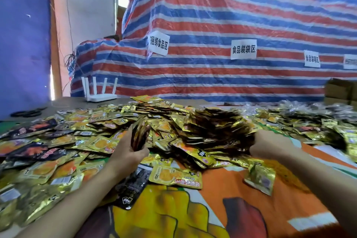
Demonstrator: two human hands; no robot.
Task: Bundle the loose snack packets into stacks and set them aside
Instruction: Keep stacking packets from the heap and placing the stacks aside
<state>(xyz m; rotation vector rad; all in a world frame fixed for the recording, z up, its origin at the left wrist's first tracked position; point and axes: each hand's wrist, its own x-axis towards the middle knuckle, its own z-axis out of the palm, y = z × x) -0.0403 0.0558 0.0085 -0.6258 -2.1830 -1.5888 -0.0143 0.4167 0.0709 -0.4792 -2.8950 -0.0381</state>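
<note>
Left hand (127, 150) grips a small stack (139, 137) upright at the left edge of the packet pile (193, 127). Right hand (270, 146) reaches into the pile's right side; its fingers are hidden, so its grip cannot be told. Behind the pile, on the tarp (212, 15), one sign (158, 44) reads 捆绑食品区 and the next sign (243, 49) reads 食品装袋区.

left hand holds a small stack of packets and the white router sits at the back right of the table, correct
No: the left hand does hold a small stack of packets, but the white router sits at the back left of the table, as the head view shows.
</note>
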